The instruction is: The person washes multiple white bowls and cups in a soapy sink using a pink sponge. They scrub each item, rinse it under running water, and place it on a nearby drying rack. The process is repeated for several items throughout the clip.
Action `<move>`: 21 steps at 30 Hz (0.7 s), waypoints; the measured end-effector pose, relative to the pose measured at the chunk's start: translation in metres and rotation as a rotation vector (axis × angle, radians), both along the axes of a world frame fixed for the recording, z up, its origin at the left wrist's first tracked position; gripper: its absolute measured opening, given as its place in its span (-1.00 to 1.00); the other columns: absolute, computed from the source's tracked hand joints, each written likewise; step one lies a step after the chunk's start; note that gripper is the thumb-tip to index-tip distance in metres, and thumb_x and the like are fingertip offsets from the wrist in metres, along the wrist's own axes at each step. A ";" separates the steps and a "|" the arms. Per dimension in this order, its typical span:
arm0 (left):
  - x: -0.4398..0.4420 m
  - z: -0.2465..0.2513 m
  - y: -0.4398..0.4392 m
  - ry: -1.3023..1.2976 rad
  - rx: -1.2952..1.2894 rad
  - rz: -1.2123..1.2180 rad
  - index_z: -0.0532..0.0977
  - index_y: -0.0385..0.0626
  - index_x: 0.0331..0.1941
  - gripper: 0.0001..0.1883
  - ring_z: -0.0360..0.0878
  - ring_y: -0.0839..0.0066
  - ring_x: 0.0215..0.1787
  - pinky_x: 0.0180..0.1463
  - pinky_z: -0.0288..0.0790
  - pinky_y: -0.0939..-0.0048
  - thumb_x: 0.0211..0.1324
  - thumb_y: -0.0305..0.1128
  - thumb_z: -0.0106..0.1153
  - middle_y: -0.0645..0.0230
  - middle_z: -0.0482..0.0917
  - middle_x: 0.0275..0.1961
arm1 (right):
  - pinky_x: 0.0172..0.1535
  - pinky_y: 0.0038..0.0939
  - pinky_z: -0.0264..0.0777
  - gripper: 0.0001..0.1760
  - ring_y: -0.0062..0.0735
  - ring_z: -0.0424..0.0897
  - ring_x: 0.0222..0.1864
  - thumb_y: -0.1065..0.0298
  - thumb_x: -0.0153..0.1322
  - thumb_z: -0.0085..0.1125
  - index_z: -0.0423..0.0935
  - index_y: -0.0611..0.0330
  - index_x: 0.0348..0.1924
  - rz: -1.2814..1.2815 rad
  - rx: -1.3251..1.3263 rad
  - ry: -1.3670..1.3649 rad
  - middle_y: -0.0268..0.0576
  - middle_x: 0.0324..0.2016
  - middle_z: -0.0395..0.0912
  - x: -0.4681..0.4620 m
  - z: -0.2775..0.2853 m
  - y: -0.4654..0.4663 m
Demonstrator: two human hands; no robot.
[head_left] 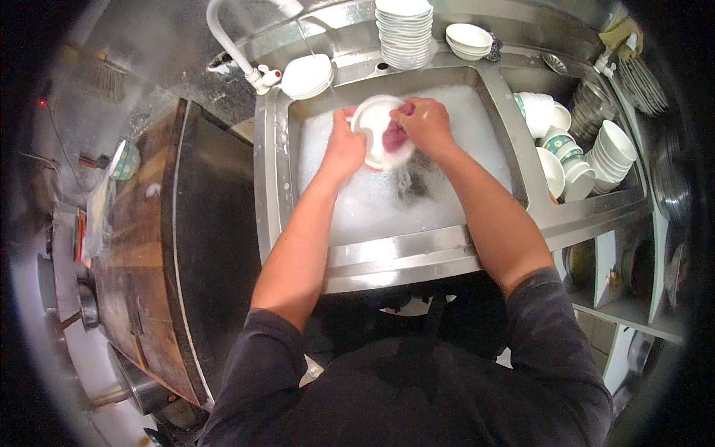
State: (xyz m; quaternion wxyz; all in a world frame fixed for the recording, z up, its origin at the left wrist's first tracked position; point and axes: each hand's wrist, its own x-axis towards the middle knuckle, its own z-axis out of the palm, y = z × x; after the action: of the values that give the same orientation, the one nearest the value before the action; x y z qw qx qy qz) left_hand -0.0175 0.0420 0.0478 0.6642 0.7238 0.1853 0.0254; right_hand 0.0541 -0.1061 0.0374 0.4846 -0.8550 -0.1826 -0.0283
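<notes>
Above the suds of a stainless steel sink basin, my left hand grips a round white dish by its left rim. My right hand presses a purple-pink scrubbing cloth or sponge against the right part of that dish. Some foam lies on the dish and drips beneath it. White foam covers most of the water, with a dark gap in it under the right forearm.
Stacked white dishes and small bowls stand on the back ledge. Square plates sit by the white faucet. The right basin holds bowls and metal cups. A wooden-topped counter borders the left.
</notes>
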 end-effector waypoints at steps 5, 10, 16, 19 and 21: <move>0.006 -0.002 -0.006 -0.153 -0.193 0.296 0.09 -0.15 0.22 -0.39 0.49 0.02 0.13 -0.21 0.69 -0.08 0.01 -0.69 -0.12 -0.04 0.35 0.15 | -0.46 -0.21 0.51 -0.57 -0.23 0.64 -0.49 0.06 0.46 0.16 0.55 0.35 -0.14 0.317 0.312 1.013 -0.05 -0.49 0.61 -0.009 -0.003 0.000; 0.005 -0.026 0.015 -0.127 -0.117 0.297 0.08 -0.13 0.29 -0.32 0.47 -0.07 0.16 -0.20 0.68 -0.04 -0.01 -0.68 -0.14 -0.06 0.30 0.23 | -0.26 -0.13 0.61 -0.47 0.04 0.69 -0.30 0.05 0.31 0.29 0.55 0.32 -0.03 0.271 -0.310 0.570 0.11 -0.27 0.66 0.008 -0.020 -0.014; 0.011 -0.072 0.024 0.061 0.587 0.209 0.17 -0.16 0.34 -0.32 0.44 -0.03 0.25 0.23 0.40 0.16 0.05 -0.61 0.00 -0.10 0.40 0.24 | -0.19 -0.22 0.58 -0.60 -0.04 0.68 -0.25 0.22 0.28 0.25 0.60 0.32 -0.11 0.164 -0.847 0.242 0.20 -0.23 0.64 0.012 -0.059 -0.023; 0.010 -0.085 0.022 0.111 0.547 0.045 0.23 -0.21 0.31 -0.38 0.39 0.03 0.30 0.36 0.26 0.21 0.10 -0.50 0.08 -0.09 0.43 0.24 | -0.21 -0.23 0.56 -0.63 -0.14 0.65 -0.23 0.37 0.32 0.14 0.53 0.36 -0.04 0.223 -0.247 0.601 0.07 -0.24 0.61 0.008 -0.054 -0.006; 0.010 -0.089 0.020 0.135 0.418 -0.057 0.23 -0.24 0.32 -0.38 0.32 0.03 0.37 0.39 0.21 0.21 0.21 -0.27 0.08 -0.10 0.38 0.29 | -0.23 -0.24 0.55 -0.62 -0.20 0.63 -0.21 0.43 0.35 0.10 0.48 0.36 0.02 0.161 0.090 0.797 0.00 -0.22 0.59 0.003 -0.042 0.005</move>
State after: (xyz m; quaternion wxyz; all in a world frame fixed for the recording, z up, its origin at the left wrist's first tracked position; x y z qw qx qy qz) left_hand -0.0070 0.0621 -0.0412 0.4860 0.8509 0.1996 -0.0043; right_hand 0.0567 -0.1009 -0.0051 0.5550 -0.7600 -0.0454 0.3350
